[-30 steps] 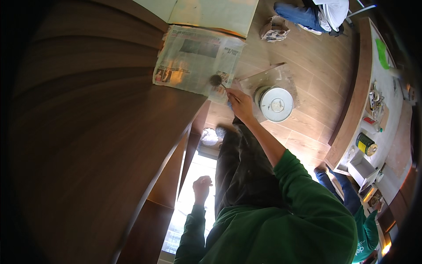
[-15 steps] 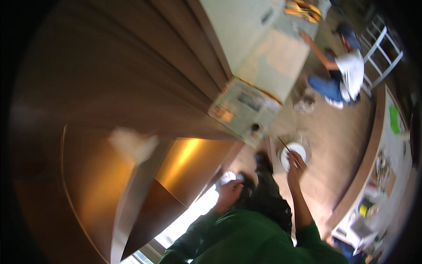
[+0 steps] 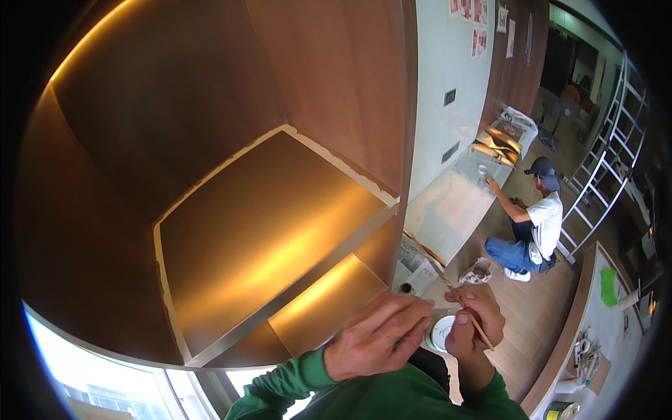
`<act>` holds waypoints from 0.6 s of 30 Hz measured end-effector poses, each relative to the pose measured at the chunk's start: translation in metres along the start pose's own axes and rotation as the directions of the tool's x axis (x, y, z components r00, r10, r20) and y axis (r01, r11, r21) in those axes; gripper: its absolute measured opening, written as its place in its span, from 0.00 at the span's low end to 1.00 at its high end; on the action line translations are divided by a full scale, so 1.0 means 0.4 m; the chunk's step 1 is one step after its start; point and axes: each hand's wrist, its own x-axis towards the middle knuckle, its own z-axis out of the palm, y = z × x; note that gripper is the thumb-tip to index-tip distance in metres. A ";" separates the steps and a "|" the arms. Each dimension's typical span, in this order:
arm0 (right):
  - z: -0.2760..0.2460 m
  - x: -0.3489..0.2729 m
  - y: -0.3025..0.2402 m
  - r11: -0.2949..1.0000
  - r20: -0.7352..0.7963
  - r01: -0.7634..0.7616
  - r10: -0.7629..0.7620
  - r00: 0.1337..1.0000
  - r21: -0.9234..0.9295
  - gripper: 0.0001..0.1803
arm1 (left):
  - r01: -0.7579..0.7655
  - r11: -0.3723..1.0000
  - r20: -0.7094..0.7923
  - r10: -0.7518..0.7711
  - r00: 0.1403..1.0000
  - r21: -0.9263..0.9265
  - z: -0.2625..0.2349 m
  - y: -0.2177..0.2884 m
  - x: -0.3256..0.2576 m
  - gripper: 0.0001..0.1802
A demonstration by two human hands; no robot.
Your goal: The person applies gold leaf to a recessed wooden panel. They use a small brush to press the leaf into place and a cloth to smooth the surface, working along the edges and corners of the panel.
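Head view: above the pail (image 3: 441, 331), right hand (image 3: 477, 315) pinches a stick (image 3: 449, 283), probably light, stiff, best gripped mid-length; left hand (image 3: 376, 337) half-curled, seemingly empty.

A green top (image 3: 392, 397), softly creased, shows toward six o'clock. Near seven o'clock its long left sleeve (image 3: 276, 385) ends in a matching cuff (image 3: 316, 367) at the wrist; at five o'clock the right sleeve (image 3: 495, 400) leaves the forearm (image 3: 477, 372) bare. Dark trousers (image 3: 430, 362) show between
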 end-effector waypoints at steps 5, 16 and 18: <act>0.085 0.151 -0.035 0.969 0.170 0.204 -0.227 0.959 0.142 0.10 | -0.091 0.976 -0.122 0.117 0.986 0.199 -0.117 0.038 0.079 0.24; 0.220 0.467 -0.015 0.803 0.148 0.547 -0.586 0.797 0.237 0.11 | -0.178 0.783 -0.095 0.289 0.953 0.597 -0.315 0.130 0.211 0.18; 0.272 0.492 -0.015 0.820 0.064 0.502 -0.537 0.841 0.274 0.11 | -0.187 0.744 -0.102 0.323 0.941 0.641 -0.336 0.106 0.255 0.17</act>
